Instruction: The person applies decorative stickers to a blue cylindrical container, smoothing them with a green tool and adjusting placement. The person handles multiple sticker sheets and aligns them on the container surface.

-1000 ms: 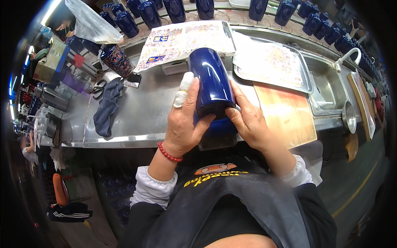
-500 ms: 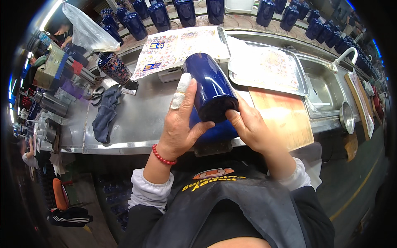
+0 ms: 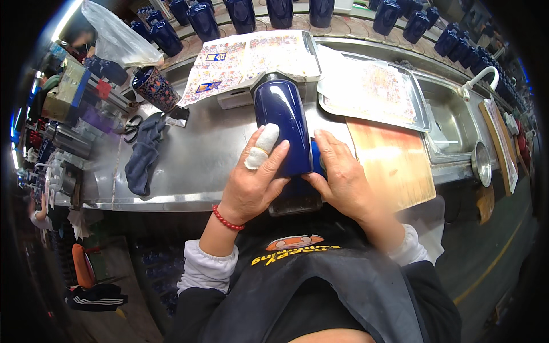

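A glossy dark blue bottle (image 3: pixel 281 114) with a sloped shoulder lies tilted in front of me, its neck end pointing away. My left hand (image 3: pixel 254 177) is closed around its left side near the base, thumb low and fingers over the surface. White wrapping covers one finger of that hand. Beside the base's right edge is my right hand (image 3: pixel 343 177), its fingers stretched out and its thumb tip at the bottle's lower corner. Under the bottle, a brighter blue surface (image 3: pixel 317 157) shows partly; its kind is hidden.
Printed patterned sheets (image 3: pixel 229 66) cover a tray ahead; another metal tray (image 3: pixel 424 121) holds more. A wooden board (image 3: pixel 394 166) and sink (image 3: pixel 457 123) are right. Left lie a dark cloth (image 3: pixel 143 157), scissors (image 3: pixel 132 128) and a patterned bottle (image 3: pixel 154 88). Blue bottles (image 3: pixel 280 11) line the back.
The bottle has turned more upright in view, its base no longer tipped toward me. My right hand has loosened from the base, its fingers now straighter. The back row of bottles has shifted.
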A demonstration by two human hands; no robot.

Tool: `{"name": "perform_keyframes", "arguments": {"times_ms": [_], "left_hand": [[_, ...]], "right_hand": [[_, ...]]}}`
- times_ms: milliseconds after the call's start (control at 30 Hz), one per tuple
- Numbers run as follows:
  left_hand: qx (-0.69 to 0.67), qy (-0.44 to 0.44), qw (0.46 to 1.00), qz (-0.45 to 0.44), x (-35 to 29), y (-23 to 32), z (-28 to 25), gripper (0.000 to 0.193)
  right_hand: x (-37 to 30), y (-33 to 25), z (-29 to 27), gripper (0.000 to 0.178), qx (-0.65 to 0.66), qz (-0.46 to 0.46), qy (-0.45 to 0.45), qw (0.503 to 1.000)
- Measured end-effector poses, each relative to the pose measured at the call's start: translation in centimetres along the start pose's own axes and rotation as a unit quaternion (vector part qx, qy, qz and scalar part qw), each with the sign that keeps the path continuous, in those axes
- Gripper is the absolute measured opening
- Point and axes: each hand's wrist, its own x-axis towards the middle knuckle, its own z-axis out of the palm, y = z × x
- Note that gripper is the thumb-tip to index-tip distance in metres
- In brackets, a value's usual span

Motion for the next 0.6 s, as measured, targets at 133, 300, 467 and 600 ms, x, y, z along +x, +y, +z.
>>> {"name": "perform_keyframes", "arguments": {"times_ms": [133, 300, 467, 600], "left_hand": [[-0.02, 0.026, 0.998, -0.051, -1.5, -0.9, 1.8, 0.082], [0.001, -0.002, 0.993, -0.118, -3.1, -1.5, 3.3, 0.087], [-0.047, 0.032, 0.985, -0.164, -3.8, -1.8, 4.3, 0.091], [-0.095, 0.043, 0.975, -0.198, -4.3, -1.8, 4.7, 0.091]], "right_hand": [[-0.3, -0.1, 0.8, 0.076, 0.006, 0.03, -0.045, 0.999], [-0.8, 2.3, -0.2, 0.07, 0.066, -0.026, -0.027, 0.997], [-1.2, 5.7, -0.9, 0.056, -0.013, -0.024, -0.04, 0.999], [-1.5, 7.5, -1.5, 0.043, -0.028, -0.074, -0.06, 0.995]]}}
